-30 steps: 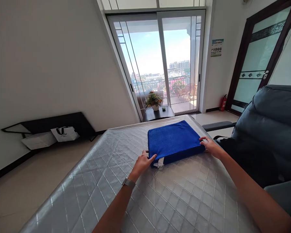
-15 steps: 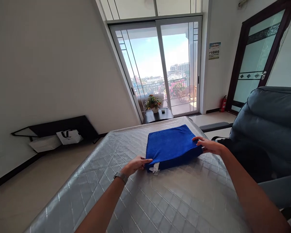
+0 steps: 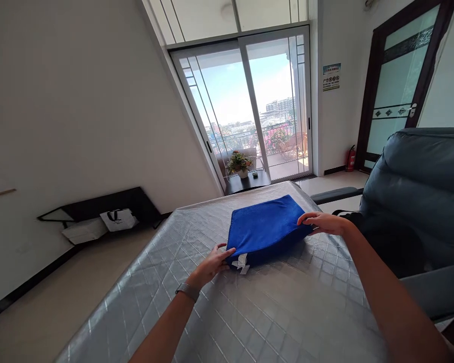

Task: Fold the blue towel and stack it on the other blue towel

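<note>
A folded blue towel [image 3: 265, 229], thick and plush with a fine terry nap, lies as a squarish pad on the far middle of the bed [image 3: 287, 312], whose silver-grey cover is glossy and quilted in diamonds. The left hand [image 3: 213, 262] has its grip closed on the towel's near left corner, thumb on top, just beside a small white fabric label [image 3: 243, 263] hanging from the edge. The right hand [image 3: 323, 222] pinches the near right corner, fingers over the top and thumb below. A metal-banded wristwatch [image 3: 187, 291] circles the left wrist. A padded dark grey-blue chair [image 3: 419, 186] stands right of the bed.
</note>
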The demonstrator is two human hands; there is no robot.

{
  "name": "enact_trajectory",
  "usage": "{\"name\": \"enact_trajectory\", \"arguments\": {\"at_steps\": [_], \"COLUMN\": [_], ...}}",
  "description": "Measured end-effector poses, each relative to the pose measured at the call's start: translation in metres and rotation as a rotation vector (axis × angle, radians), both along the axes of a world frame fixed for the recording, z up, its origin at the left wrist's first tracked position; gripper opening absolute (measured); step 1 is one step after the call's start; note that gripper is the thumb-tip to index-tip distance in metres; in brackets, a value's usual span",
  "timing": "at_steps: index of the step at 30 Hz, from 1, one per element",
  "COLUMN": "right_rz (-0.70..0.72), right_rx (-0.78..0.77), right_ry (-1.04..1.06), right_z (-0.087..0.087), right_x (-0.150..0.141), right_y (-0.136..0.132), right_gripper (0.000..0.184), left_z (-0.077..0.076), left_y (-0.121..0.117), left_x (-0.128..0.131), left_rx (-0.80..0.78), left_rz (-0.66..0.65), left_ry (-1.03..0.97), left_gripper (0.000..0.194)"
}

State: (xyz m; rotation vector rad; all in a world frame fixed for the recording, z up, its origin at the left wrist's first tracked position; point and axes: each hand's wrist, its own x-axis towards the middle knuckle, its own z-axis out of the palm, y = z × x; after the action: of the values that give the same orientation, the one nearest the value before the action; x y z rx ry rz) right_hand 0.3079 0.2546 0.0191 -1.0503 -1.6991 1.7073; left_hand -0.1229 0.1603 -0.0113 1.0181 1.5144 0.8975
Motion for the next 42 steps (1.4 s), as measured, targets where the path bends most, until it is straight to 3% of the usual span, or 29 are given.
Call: {"name": "enact_trajectory", "arguments": {"at_steps": [2,4,8,10,14,17,22,26,29,33,37,39,42], "right_rz": [-0.021,-0.036,-0.009,-0.021,-0.180,-0.270,-0.347,-0.341,-0.346,-0.328,-0.247,-0.181,-0.037], "right_rx": [0.045,0.118,0.293,0.408,0.740,0.861,0.928,0.907,0.928,0.938,0.957,0.976,0.927], "right_ry": [0.016,0.008,-0.047,-0.101,-0.259,-0.302,-0.308,-0.410,-0.484,-0.489,-0.497,-0.500,-0.488], "right_z": [0.005,0.011,0.022,0.025,0.028,0.034,0.051,0.072,0.098,0.146,0.188,0.198,0.201], "right_x": [-0.002,-0.004,-0.011,-0.018,-0.041,-0.057,-0.069,-0.066,-0.060,-0.051,-0.047,-0.052,-0.068], "right_y": [-0.002,-0.007,-0.018,-0.020,-0.021,-0.027,-0.048,-0.073,-0.101,-0.151,-0.193,-0.202,-0.197], "right_gripper": [0.035,0.041,0.076,0.082,0.074,0.062,0.050,0.050,0.047,0.047,0.051,0.052,0.050], "left_z": [0.000,0.002,0.013,0.019,0.021,0.018,0.031,0.062,0.098,0.158,0.212,0.228,0.238], "left_y": [-0.005,-0.009,-0.014,-0.016,-0.023,-0.028,-0.039,-0.061,-0.086,-0.134,-0.184,-0.198,-0.201], "left_x": [0.003,0.008,0.011,0.006,-0.008,-0.016,-0.031,-0.053,-0.066,-0.073,-0.075,-0.077,-0.084], "left_rx": [0.073,0.144,0.209,0.270,0.480,0.580,0.735,0.806,0.947,0.894,0.751,0.687,0.641], "left_rz": [0.009,0.017,0.078,0.077,0.000,0.039,0.188,0.277,0.245,0.102,0.110,0.086,0.066], "left_ry": [-0.123,-0.215,-0.282,-0.303,-0.264,-0.070,0.219,0.529,0.659,0.479,0.374,0.327,0.353], "left_gripper": [0.077,0.067,0.043,0.042,0.062,0.082,0.070,0.052,0.041,0.037,0.039,0.037,0.035]}}
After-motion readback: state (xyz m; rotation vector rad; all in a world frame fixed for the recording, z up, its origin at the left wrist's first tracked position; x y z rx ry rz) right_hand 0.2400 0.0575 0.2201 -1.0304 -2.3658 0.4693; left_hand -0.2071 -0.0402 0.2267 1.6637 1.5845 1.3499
